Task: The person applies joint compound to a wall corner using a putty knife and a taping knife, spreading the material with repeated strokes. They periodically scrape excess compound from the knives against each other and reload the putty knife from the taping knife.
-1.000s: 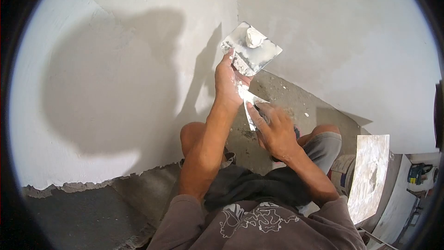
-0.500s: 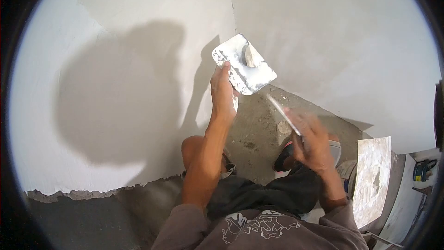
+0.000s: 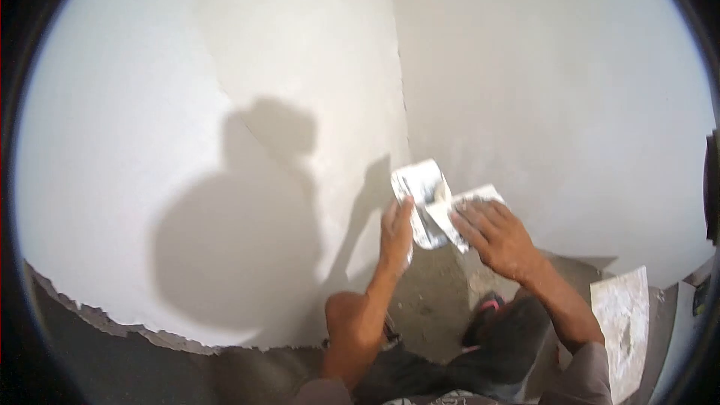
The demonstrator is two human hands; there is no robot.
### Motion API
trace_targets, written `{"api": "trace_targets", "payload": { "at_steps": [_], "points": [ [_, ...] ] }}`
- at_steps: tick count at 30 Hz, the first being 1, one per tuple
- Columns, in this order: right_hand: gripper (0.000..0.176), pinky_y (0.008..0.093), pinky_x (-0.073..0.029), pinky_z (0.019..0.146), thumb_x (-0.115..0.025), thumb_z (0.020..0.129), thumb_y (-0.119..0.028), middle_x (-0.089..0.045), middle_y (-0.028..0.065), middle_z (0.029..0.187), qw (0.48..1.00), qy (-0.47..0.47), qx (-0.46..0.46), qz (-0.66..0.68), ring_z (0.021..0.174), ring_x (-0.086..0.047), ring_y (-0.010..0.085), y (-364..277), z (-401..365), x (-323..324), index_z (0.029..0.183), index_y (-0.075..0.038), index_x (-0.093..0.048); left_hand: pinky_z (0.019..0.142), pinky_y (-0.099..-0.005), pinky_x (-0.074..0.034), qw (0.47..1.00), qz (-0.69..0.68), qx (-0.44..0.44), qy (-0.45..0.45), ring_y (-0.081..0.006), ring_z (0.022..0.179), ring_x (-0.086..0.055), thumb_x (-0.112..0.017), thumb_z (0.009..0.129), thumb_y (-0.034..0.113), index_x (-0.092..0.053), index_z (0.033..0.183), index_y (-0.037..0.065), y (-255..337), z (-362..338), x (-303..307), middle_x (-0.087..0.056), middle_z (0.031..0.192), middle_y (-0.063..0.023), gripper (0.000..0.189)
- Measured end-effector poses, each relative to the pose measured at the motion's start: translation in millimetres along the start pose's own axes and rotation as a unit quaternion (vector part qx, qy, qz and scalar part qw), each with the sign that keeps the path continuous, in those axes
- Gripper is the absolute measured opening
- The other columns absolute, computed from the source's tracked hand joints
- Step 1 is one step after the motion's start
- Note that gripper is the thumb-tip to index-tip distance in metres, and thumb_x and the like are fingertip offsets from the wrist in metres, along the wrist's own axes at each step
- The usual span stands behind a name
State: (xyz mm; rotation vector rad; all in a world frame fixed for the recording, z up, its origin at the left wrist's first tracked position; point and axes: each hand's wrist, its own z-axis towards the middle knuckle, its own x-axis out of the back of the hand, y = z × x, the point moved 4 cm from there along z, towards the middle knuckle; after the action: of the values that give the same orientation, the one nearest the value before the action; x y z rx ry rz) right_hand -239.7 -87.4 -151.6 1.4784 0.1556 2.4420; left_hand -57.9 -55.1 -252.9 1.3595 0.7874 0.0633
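Observation:
My left hand [image 3: 396,238] grips a wide putty blade [image 3: 415,178] smeared white, thumb along its near edge. A small mound of putty [image 3: 441,195] lies on that blade's face. In my right hand [image 3: 496,238] is a second flat putty blade [image 3: 442,217], fingers pressed across its back. Its edge overlaps the right side of the left blade, close by the putty. Both hands are in front of the wall corner, above the floor.
Pale skim-coated walls meet at a corner [image 3: 406,116]. The left wall's coating ends in a ragged lower edge [image 3: 172,342] over darker grey. A whitish stained board [image 3: 621,330] stands at the lower right. My knees and a shoe are below my hands.
My right hand has come up and brought its blade against the left blade. The view has tilted up, so both hands and the board appear lower.

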Motion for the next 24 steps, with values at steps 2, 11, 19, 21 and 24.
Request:
{"api": "trace_targets", "payload": {
  "at_steps": [2,11,19,21,24],
  "points": [
    [0.047,0.0457,-0.044,0.099,-0.059,0.081,-0.011,-0.058,0.015,0.122,1.0,-0.006,0.012,0.001,0.114,-0.056,0.0298,-0.4,-0.5,0.9,0.127,-0.002,-0.055,0.078,-0.0254,-0.043,0.999,0.024,-0.024,-0.002,-0.0081,0.085,-0.051,-0.048,0.102,0.028,-0.059,0.111,-0.002,-2.4,3.4,1.5,-0.059,0.096,-0.0016,0.033],
    [0.043,0.0453,-0.044,0.098,-0.059,0.083,-0.013,-0.059,0.0132,0.121,0.996,-0.052,0.038,0.054,0.114,-0.057,0.0284,4.9,-1.8,-4.9,0.125,-0.003,-0.056,0.074,-0.0242,-0.042,0.998,0.046,0.025,0.041,-0.0066,0.081,-0.049,-0.049,0.1,0.022,-0.06,0.107,0.0,3.2,-0.8,4.9,-0.056,0.09,0.0011,0.026],
    [0.042,0.0452,-0.043,0.099,-0.055,0.086,-0.012,-0.059,0.014,0.12,0.993,-0.062,0.05,0.087,0.113,-0.057,0.0299,11.0,7.0,2.9,0.126,-0.002,-0.056,0.077,-0.028,-0.051,0.999,0.001,0.008,0.04,-0.0138,0.087,-0.063,-0.052,0.098,0.022,-0.059,0.111,0.0,7.4,-1.8,4.1,-0.064,0.099,-0.0066,0.027],
    [0.041,0.0449,-0.042,0.098,-0.055,0.086,-0.012,-0.059,0.0141,0.12,0.992,-0.07,0.062,0.083,0.113,-0.057,0.0301,11.4,6.9,2.1,0.126,-0.002,-0.056,0.077,-0.0281,-0.051,0.999,-0.001,0.014,0.042,-0.0141,0.088,-0.063,-0.052,0.098,0.022,-0.059,0.112,0.0,6.3,-0.2,4.3,-0.064,0.099,-0.0068,0.027],
    [0.049,0.0432,-0.042,0.099,-0.059,0.08,-0.007,-0.058,0.0129,0.123,0.989,-0.093,0.059,0.096,0.115,-0.056,0.0289,12.8,7.8,-0.6,0.128,-0.003,-0.055,0.078,-0.0285,-0.051,0.999,-0.005,0.025,0.035,-0.0145,0.087,-0.063,-0.051,0.098,0.021,-0.059,0.112,-0.001,1.4,2.7,7.4,-0.064,0.099,-0.0065,0.027]
  ]
}}
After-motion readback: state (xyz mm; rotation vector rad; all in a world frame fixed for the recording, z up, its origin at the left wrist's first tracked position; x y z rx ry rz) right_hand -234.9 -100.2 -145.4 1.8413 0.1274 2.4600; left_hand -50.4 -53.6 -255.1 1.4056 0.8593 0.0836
